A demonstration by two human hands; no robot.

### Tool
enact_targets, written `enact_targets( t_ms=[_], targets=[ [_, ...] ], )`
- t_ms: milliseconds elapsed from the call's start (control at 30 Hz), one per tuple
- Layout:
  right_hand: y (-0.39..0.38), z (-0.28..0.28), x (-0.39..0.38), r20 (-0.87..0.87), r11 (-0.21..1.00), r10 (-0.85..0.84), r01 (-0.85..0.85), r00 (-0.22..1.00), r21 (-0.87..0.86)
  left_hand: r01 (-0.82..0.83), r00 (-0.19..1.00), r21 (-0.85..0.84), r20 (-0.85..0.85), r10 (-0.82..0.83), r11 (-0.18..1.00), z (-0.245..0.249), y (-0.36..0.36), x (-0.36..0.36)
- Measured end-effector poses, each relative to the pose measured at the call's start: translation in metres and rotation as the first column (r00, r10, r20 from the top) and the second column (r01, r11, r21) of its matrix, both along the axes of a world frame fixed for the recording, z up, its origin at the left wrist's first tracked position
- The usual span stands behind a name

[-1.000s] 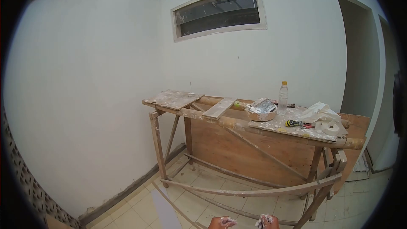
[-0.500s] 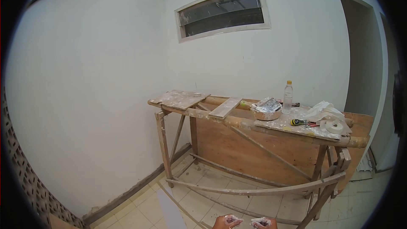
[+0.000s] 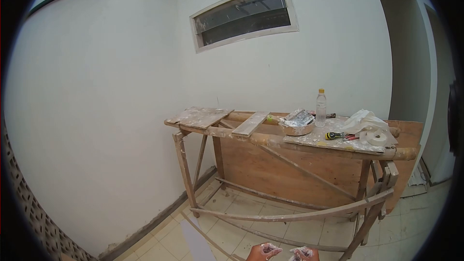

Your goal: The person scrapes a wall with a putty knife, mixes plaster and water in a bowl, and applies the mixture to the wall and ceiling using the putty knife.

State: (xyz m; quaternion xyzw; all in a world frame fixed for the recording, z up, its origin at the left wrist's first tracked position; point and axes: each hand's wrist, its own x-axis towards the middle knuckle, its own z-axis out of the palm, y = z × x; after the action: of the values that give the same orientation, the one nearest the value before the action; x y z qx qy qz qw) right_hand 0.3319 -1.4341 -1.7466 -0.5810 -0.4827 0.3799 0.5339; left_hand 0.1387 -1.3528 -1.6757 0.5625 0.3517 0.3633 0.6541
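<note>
At the bottom edge of the view are my left hand (image 3: 264,251) and my right hand (image 3: 304,253), side by side with a small gap between them. White paste coats the fingers of both. The fingers are curled inward on each hand; whether anything small is held in them cannot be made out. Beyond them stands a wooden trestle bench (image 3: 270,140), which neither hand touches. On its right half sit a paste-smeared bowl (image 3: 296,128) with a flat metal blade in it, a clear bottle (image 3: 321,109) with a yellow cap, and a roll of white tape (image 3: 376,138).
A yellow-and-black handled tool (image 3: 333,136) and a crumpled white sheet (image 3: 363,122) lie on the bench's right board. Two loose boards, one wide (image 3: 200,117) and one narrow (image 3: 250,123), rest at left. A low rail (image 3: 295,216) crosses the bench's legs. A white strip (image 3: 195,239) lies on the tiles.
The view has shifted slightly, so the bench and window sit a little further left. Both hands stay low in view, curled, and are slightly higher and further right.
</note>
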Motion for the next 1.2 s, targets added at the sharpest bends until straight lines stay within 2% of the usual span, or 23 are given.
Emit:
enact_targets(
  t_ms=[33, 67, 100, 133, 167, 233, 267, 333, 367, 433, 467, 533, 567, 633, 667, 733, 867, 933, 1067, 1133, 1200],
  targets=[
    [-0.001, -0.001, 0.0, -0.036, 1.0, -0.001, 0.002, 0.999, 0.02, 0.091, 0.955, 0.2, -0.297, -0.029, 0.976, 0.029, -0.009, 0.002],
    [-0.003, 0.0, 0.003, -0.04, 1.0, -0.005, 0.006, 0.999, 0.021, 0.096, 0.953, 0.2, -0.3, -0.032, 0.975, 0.018, -0.007, 0.004],
    [-0.005, 0.002, 0.006, 0.044, 1.0, 0.027, -0.027, 0.999, -0.008, 0.011, 0.996, 0.059, -0.093, -0.006, 0.998, -0.005, -0.003, 0.006],
    [-0.007, 0.006, 0.007, 0.127, 0.998, 0.062, -0.057, 0.99, -0.041, -0.043, 0.992, -0.099, 0.111, 0.054, 0.994, -0.007, -0.004, 0.01],
    [-0.01, 0.001, 0.006, 0.122, 0.998, 0.059, -0.054, 0.991, -0.042, -0.04, 0.993, -0.1, 0.107, 0.051, 0.994, -0.008, -0.006, 0.012],
    [-0.015, -0.015, 0.002, -0.135, 0.99, -0.14, 0.141, 0.981, -0.003, -0.077, 0.996, 0.057, -0.035, 0.079, 0.995, -0.005, -0.012, 0.016],
    [-0.017, -0.02, 0.004, -0.139, 0.989, -0.144, 0.144, 0.98, -0.004, -0.073, 0.996, 0.056, -0.038, 0.076, 0.996, -0.016, -0.009, 0.017],
    [-0.02, -0.028, 0.012, -0.064, 0.99, -0.119, 0.123, 0.991, 0.07, -0.042, 0.999, -0.083, 0.022, 0.044, 0.996, -0.048, 0.002, 0.017],
    [-0.023, -0.028, 0.013, -0.067, 0.989, -0.122, 0.127, 0.99, 0.07, -0.038, 0.999, -0.082, 0.019, 0.04, 0.996, -0.025, -0.007, 0.02],
    [-0.027, -0.026, 0.015, -0.116, 0.987, -0.143, 0.149, 0.983, 0.053, 0.092, 0.966, 0.139, -0.255, -0.054, 0.986, 0.016, -0.026, 0.027],
    [-0.032, -0.01, 0.015, -0.119, 0.987, -0.145, 0.152, 0.982, 0.053, 0.095, 0.965, 0.14, -0.257, -0.056, 0.986, 0.011, -0.027, 0.028],
    [-0.042, 0.02, 0.017, -0.14, 0.994, -0.104, 0.098, 0.985, -0.046, 0.03, 0.999, -0.04, 0.033, -0.028, 0.999, -0.009, -0.028, 0.034],
    [-0.043, 0.006, 0.02, -0.141, 0.994, -0.104, 0.098, 0.985, -0.046, 0.03, 0.999, -0.04, 0.032, -0.028, 0.999, -0.014, -0.03, 0.038],
    [-0.044, -0.034, 0.027, 0.059, 0.977, -0.184, 0.176, 0.981, 0.121, 0.052, 0.995, 0.016, 0.089, -0.053, 0.999, -0.02, -0.036, 0.044],
    [-0.05, -0.008, 0.023, 0.059, 0.977, -0.184, 0.175, 0.981, 0.121, 0.052, 0.995, 0.016, 0.089, -0.053, 0.999, -0.016, -0.041, 0.045],
    [-0.067, 0.043, 0.019, -0.053, 0.99, -0.14, 0.14, 0.989, -0.006, 0.079, 0.997, 0.066, -0.029, -0.078, 0.995, -0.007, -0.054, 0.05],
    [-0.081, 0.058, 0.018, -0.135, 0.991, -0.129, 0.132, 0.982, 0.016, 0.095, 0.99, -0.012, -0.108, -0.096, 0.995, -0.004, -0.069, 0.053],
    [-0.084, 0.05, 0.018, -0.203, 0.992, -0.124, 0.124, 0.971, -0.012, 0.097, 0.995, 0.033, 0.007, -0.097, 0.995, -0.014, -0.074, 0.055],
    [-0.094, 0.064, 0.018, -0.159, 0.995, -0.098, 0.094, 0.983, -0.032, 0.069, 0.995, -0.044, 0.073, -0.065, 0.997, 0.001, -0.095, 0.054],
    [-0.103, 0.072, 0.013, -0.131, 0.998, -0.066, 0.066, 0.989, -0.008, 0.14, 0.965, 0.125, -0.238, -0.107, 0.982, 0.009, -0.096, 0.05],
    [-0.102, 0.045, 0.005, -0.341, 0.975, -0.065, 0.132, 0.938, 0.178, 0.379, 0.899, 0.135, -0.288, -0.329, 0.916, 0.008, -0.083, 0.062]
  ],
)
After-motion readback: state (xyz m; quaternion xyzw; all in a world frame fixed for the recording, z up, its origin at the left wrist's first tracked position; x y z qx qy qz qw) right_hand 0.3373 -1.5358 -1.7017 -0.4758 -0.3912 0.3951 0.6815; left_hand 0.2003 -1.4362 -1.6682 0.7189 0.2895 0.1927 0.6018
